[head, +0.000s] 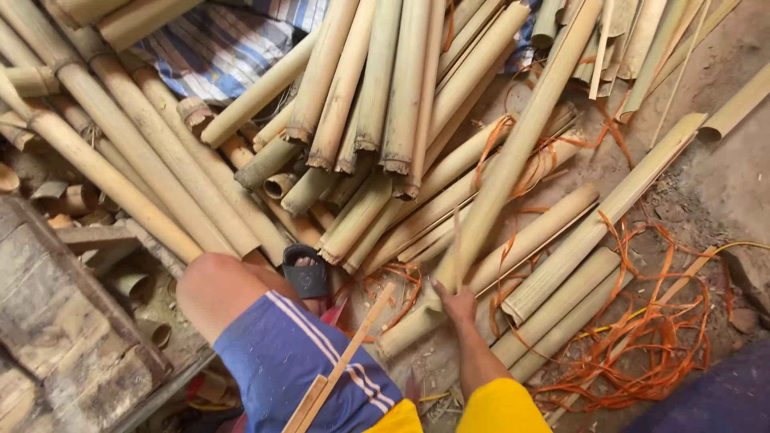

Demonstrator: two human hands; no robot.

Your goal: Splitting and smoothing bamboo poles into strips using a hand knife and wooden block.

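Observation:
My right hand (459,305) reaches forward from a yellow sleeve and grips the near end of a long split bamboo piece (513,148). That piece slants up and away to the right, over a heap of bamboo poles and split halves (377,104). My left hand is out of sight. A thin bamboo strip (345,362) leans across my thigh in blue shorts (297,361); what holds its lower end is hidden. Beside the pile, my foot in a black sandal (305,277) rests on the ground.
Orange plastic straps (642,337) lie tangled on the dirt at right. A striped cloth (216,48) shows under the poles at the top. At left sit a weathered wooden block (56,321) and short bamboo offcuts (128,282).

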